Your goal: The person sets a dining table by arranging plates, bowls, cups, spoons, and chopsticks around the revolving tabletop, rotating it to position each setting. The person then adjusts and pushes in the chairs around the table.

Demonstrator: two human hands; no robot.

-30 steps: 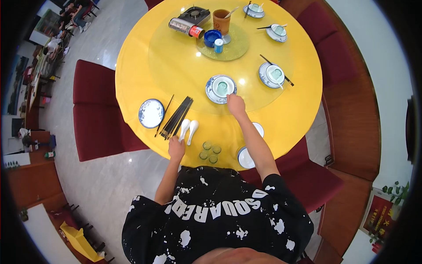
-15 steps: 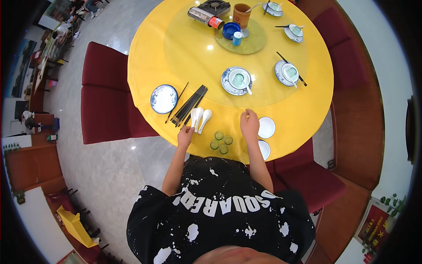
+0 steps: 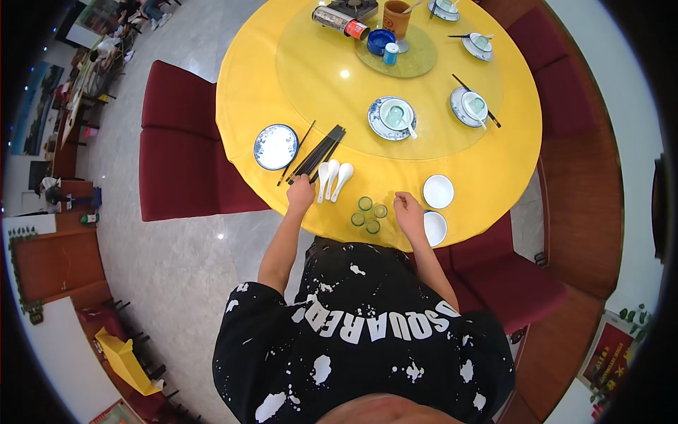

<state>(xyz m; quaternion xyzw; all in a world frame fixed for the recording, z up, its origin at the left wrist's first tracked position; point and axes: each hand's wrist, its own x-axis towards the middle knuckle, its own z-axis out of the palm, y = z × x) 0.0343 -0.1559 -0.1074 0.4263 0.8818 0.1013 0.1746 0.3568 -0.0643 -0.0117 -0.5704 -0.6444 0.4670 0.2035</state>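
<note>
My left hand [image 3: 301, 192] is at the near ends of several dark chopsticks [image 3: 323, 152], its fingers closed on them. Just right of it, three white spoons [image 3: 333, 181] lie side by side. Beyond the hand to the left is a stack of blue-patterned plates [image 3: 276, 147], with separate chopsticks [image 3: 297, 152] alongside. My right hand [image 3: 408, 212] is held with curled fingers over the table's near side, and no object shows in it. Between the hands stand several small green-tinted glasses [image 3: 373, 226]. Two white bowls, a far bowl [image 3: 438, 191] and a near bowl [image 3: 435, 227], sit right of my right hand.
Place settings [image 3: 393, 118] with plate, bowl, cup and spoon stand around the yellow round table [image 3: 247, 92]. Its glass turntable centre [image 3: 424, 67] bears a blue ashtray [image 3: 380, 41] and a brown holder [image 3: 395, 20]. Red chairs [image 3: 180, 141] flank the table.
My left hand has moved forward beside the spoons, to the chopsticks' near ends. My right hand has drawn back toward me, nearer the glasses. The view has shifted slightly.
</note>
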